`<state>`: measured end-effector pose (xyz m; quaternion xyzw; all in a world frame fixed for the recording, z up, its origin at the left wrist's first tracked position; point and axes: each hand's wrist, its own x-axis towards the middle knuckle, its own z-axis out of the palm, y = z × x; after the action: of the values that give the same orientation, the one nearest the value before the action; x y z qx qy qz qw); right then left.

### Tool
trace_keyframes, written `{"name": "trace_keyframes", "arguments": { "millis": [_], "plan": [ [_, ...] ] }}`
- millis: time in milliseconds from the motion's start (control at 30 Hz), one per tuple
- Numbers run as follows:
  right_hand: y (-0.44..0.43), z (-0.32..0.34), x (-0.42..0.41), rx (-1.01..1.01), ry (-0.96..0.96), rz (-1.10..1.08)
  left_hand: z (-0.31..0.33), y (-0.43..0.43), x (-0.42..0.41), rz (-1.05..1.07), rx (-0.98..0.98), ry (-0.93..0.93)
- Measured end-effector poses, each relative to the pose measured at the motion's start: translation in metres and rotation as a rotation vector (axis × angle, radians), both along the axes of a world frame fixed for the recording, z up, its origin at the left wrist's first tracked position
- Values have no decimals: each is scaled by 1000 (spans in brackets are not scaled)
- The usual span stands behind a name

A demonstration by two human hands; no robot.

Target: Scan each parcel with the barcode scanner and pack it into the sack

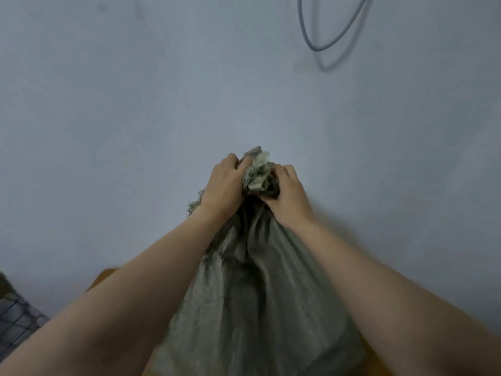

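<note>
Grips the bunched neck of the sack (252, 294) with both hands. Left hand (225, 185) curled round the neck on the sack's left side, right hand (287, 196) curled round it on the right, frayed mouth poking up between. Above and right of the sack, well apart, a grey cable (322, 47) loop. Low to the sack's left, dark mesh (16, 316).

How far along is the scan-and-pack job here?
Looks late. Done: the sack bulges, so packing seems finished, though its contents are hidden. In hand: the left hand and right hand both grip its gathered mouth. Left: probably tying or moving it. No parcels or scanner are in view to confirm.
</note>
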<state>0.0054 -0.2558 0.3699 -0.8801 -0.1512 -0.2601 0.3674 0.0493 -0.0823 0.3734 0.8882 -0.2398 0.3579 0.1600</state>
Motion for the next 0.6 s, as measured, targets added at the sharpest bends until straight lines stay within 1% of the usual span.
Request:
{"name": "trace_keyframes", "arguments": {
  "millis": [33, 100, 200, 233, 300, 333, 400, 433, 467, 533, 600],
  "plan": [
    [-4, -13, 1, -34, 62, -4, -18, 0, 2, 3, 62, 29],
    [-12, -40, 3, -97, 176, -9, -49, 1, 3, -13, 203, 156],
    [-28, -79, 0, -192, 377, -6, -88, 5, -4, 2, 426, 434],
    [-32, -91, -3, -221, 464, 10, -100, 6, -8, 3, 459, 542],
    [-38, -110, -13, -250, 625, 81, -120, 4, -15, -34, 429, 773],
    [-41, -118, -18, -232, 695, 108, -127, 1, -20, -50, 397, 872],
    [-45, -128, -26, -190, 794, 118, -130, -6, -28, -68, 281, 997],
    [-46, -129, -28, -168, 815, 111, -127, -9, -32, -77, 201, 1014],
    [-48, -128, -30, -131, 811, 96, -125, -11, -35, -96, 109, 980],
    [-51, -120, -34, -41, 750, 71, -114, -10, -40, -120, 2, 746],
    [-53, -104, -39, 30, 699, 22, -98, -11, -49, -91, 27, 563]
  ]
}}
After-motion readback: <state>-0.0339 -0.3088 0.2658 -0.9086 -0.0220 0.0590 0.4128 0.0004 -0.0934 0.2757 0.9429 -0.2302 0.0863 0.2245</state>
